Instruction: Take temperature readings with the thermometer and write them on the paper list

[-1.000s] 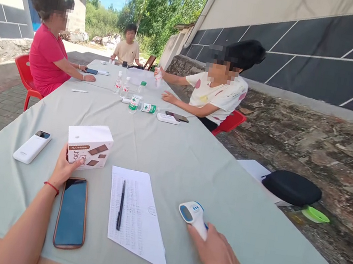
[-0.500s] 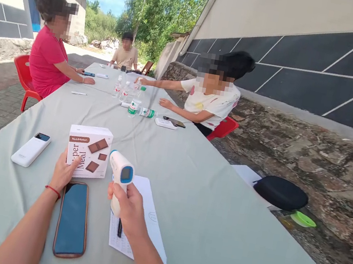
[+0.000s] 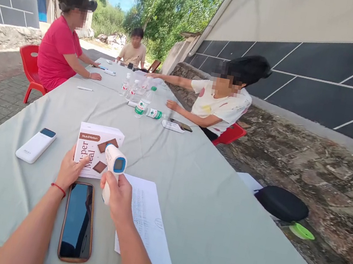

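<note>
My left hand (image 3: 71,167) grips the left side of a white box (image 3: 86,150) printed with brown squares, which stands upright on the table. Its thumb lies across the front face. In my right hand (image 3: 120,197) is a white infrared thermometer (image 3: 114,160) with a blue-rimmed screen, held by its handle. The thermometer's front end overlaps the box's right side in view; whether they touch I cannot tell. A smartphone (image 3: 79,219) in a brown case lies between my forearms. Printed paper sheets (image 3: 147,218) lie partly under my right forearm.
A white power bank (image 3: 35,145) lies to the left. Several water bottles (image 3: 144,101) stand or lie farther along the cloth-covered table (image 3: 230,232). Three people sit around it. A black case (image 3: 282,203) and a green bowl (image 3: 302,231) are beyond the right edge.
My right hand has moved the thermometer left, so it now covers part of the box's front. The view has shifted slightly. My left hand still holds the box.
</note>
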Demonstrator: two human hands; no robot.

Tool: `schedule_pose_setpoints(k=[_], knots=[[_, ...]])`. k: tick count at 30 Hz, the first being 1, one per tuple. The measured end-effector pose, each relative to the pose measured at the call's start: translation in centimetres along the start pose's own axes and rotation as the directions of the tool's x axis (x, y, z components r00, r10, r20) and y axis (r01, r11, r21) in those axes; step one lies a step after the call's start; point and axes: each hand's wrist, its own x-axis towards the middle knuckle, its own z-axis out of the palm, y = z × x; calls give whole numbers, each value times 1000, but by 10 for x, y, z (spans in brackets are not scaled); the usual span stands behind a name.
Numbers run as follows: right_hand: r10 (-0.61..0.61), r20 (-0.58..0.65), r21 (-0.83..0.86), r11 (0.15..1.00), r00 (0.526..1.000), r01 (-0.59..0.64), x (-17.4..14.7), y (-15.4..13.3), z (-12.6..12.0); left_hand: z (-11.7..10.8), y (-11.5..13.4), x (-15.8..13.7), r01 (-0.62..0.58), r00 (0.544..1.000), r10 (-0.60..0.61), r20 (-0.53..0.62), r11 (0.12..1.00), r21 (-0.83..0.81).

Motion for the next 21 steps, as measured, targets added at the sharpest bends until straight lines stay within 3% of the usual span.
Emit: schedule_pose_setpoints(k=[10,21], knots=[[-31,4,-25,999,1000,31,12,18,10,1,0,0,0,1000,1,10,998,-63],[-43,-7,-105,994,999,42,12,10,9,-1,3,0,-3,1000,4,24,999,-36]])
